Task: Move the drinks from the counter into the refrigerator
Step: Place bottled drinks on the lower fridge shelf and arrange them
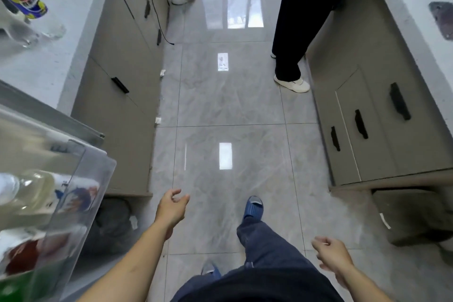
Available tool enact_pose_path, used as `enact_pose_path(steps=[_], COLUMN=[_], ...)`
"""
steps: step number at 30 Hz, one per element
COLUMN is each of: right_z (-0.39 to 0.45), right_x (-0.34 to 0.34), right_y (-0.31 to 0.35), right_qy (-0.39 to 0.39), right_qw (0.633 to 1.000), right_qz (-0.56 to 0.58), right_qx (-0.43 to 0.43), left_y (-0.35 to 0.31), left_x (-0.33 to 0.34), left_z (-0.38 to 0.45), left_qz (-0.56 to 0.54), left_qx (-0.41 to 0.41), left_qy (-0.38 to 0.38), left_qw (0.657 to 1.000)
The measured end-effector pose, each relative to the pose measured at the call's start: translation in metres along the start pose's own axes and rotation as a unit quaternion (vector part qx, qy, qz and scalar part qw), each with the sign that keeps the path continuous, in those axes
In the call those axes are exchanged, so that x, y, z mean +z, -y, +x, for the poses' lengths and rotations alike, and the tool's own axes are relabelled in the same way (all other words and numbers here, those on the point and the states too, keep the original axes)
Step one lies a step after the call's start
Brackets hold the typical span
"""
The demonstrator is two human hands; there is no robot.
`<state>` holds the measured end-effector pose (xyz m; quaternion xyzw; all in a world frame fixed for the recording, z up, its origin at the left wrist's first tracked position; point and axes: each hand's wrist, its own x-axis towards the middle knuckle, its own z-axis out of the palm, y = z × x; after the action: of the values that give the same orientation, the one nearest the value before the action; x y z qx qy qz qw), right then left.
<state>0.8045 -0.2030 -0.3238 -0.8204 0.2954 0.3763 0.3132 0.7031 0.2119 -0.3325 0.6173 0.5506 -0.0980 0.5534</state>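
Hands (171, 208) empty, bottle (23, 0) on counter (44, 68)

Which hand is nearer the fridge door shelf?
Left. The left hand hangs just right of the door shelf; the right hand is far across the floor.

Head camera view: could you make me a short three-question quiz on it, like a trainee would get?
1. True or false: the left hand holds a bottle.
2. Where is the blue-labelled bottle? A) on the floor B) on the left counter C) in the right hand
3. Fill in: the clear door shelf at lower left holds several ____.

Key: 1 false, both hands are empty, fingers loosely curled. 2 B. 3 bottles.
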Motion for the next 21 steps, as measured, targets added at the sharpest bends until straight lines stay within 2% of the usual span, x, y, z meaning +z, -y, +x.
enact_pose_path(steps=[3, 10, 16, 21], right_z=[0.024, 0.063, 0.087, 0.104], right_x=[-0.010, -0.016, 0.018, 0.058], right_y=[0.061, 0.242, 0.379, 0.479], right_qy=[0.015, 0.074, 0.130, 0.142], right_qw=[0.999, 0.980, 0.959, 0.940], right_qz=[-0.040, -0.091, -0.122, -0.174], right_qx=[-0.020, -0.159, -0.221, -0.258], left_y=[-0.007, -0.031, -0.048, -0.080], left_x=[0.000, 0.003, 0.007, 0.002], left_z=[0.005, 0.018, 0.052, 0.093], left_qz=[0.021, -0.021, -0.086, -0.137], left_qx=[-0.043, -0.134, -0.199, -0.238], left_qy=[-0.035, -0.100, -0.128, -0.153], left_qw=[0.998, 0.986, 0.968, 0.949])
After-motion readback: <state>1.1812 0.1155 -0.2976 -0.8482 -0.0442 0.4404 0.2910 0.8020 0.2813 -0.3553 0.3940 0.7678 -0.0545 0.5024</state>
